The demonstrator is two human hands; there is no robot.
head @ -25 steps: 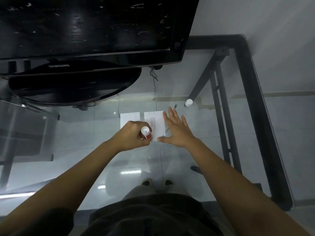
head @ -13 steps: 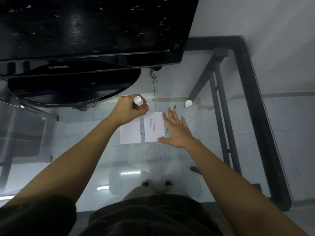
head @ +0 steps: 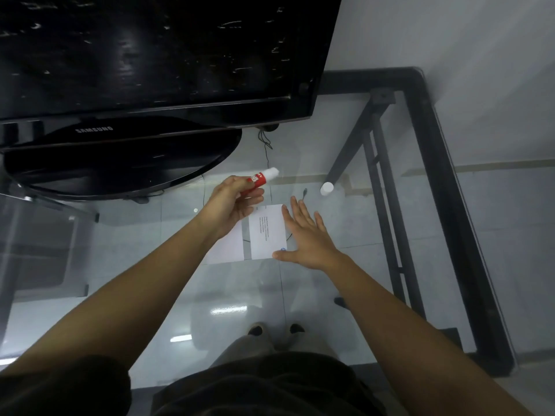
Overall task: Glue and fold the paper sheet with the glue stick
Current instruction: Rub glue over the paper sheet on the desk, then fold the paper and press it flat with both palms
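1. The paper (head: 264,232) lies flat on the glass worktop (head: 126,265), creased down the middle and open; I judge the final fold is not yet made. Whether glue is on it cannot be told.
2. The left hand (head: 231,207) is raised above the paper's far left corner, fingers clenched round the glue stick (head: 259,179), which is tilted up to the right.
3. The right hand (head: 309,238) lies flat with fingers spread, pinning the paper's right edge.
4. The cap (head: 326,188) stands apart.

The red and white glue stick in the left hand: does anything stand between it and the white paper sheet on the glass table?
Nothing visible does. The red and white glue stick is lifted in the left hand, above the far edge of the white paper sheet. The right hand presses only its right edge.
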